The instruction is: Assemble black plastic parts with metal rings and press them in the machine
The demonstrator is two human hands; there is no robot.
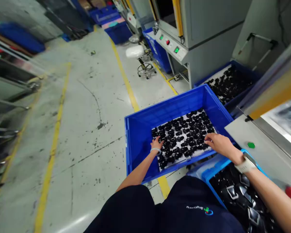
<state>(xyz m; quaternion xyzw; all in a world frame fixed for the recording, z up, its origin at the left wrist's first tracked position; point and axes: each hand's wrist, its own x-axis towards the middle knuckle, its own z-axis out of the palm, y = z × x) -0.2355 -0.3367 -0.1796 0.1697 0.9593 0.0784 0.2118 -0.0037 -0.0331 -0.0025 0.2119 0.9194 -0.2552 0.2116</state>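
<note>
A large blue crate (142,166) stands in front of me, holding rows of small black moulded parts (174,137) on a white sheet (180,142). My left hand (156,144) reaches over the sheet's left side, fingers spread, at the black parts; whether it touches them is unclear. At the right edge of the sheet is my right hand (217,143), its fingers curled toward the thumb. Anything between those fingertips is too small or hidden to make out. The parts look alike and lie close together, with white showing between them.
A light-blue bin (212,174) of glossy black pieces sits under my right forearm. Beyond the crate are another bin of black parts (229,81), a grey machine (213,42) and a white stool (135,51). A machine panel with a green button (251,145) borders the right.
</note>
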